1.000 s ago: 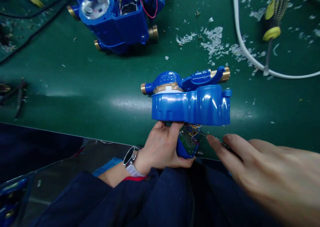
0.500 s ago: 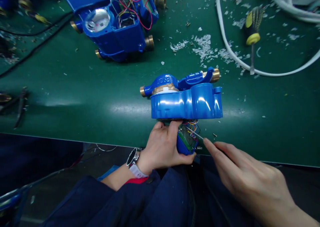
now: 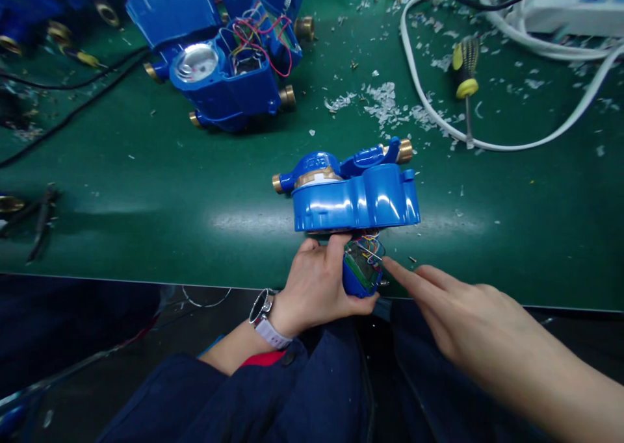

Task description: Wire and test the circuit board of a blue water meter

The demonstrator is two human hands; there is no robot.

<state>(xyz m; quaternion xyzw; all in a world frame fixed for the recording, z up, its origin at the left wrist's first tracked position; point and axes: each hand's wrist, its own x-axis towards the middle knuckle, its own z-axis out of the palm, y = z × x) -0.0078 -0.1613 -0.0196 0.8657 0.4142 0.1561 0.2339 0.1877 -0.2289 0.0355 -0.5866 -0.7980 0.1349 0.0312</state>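
Note:
A blue water meter [image 3: 355, 193] with brass end fittings lies on its side near the front edge of the green mat [image 3: 195, 189]. Below it my left hand [image 3: 316, 287] is closed around a small blue electronics module [image 3: 359, 273] with a green circuit board, joined to the meter by thin coloured wires. My right hand [image 3: 458, 319] reaches in from the right, its fingers stretched toward the module and the index tip almost touching it. Whether it holds a thin tool is not visible. A tiny screw [image 3: 412, 259] lies beside the fingertip.
An opened blue meter [image 3: 229, 73] with loose wires sits at the back left, more blue parts behind it. A yellow-handled screwdriver [image 3: 465, 79] and a white cable [image 3: 487, 144] lie at the back right among white plastic shavings [image 3: 390, 105]. Dark pliers [image 3: 39, 215] rest at the left edge.
My right hand has drawn closer to the module; the thin pin seen at its fingertips earlier no longer shows. The view has tilted up, so everything sits lower and slightly left.

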